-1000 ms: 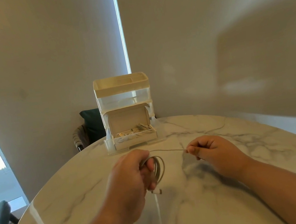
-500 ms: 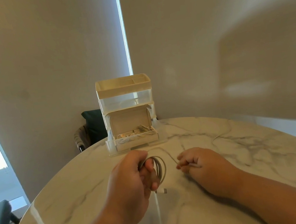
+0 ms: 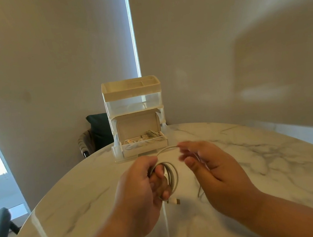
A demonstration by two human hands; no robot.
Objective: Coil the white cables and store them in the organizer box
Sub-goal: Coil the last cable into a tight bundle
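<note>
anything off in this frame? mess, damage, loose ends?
Nothing damaged or spilled. Only loose bits: the connector dangles below the white cable coil gripped in the left hand, and the uncoiled strand runs on to the right hand. The bottom drawer of the organizer box stands open, cables heaped loosely inside.

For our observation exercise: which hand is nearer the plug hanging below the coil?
Left. The left hand grips the coil, with the plug dangling just under it; the right hand is off to the plug's right, holding the loose strand.
</note>
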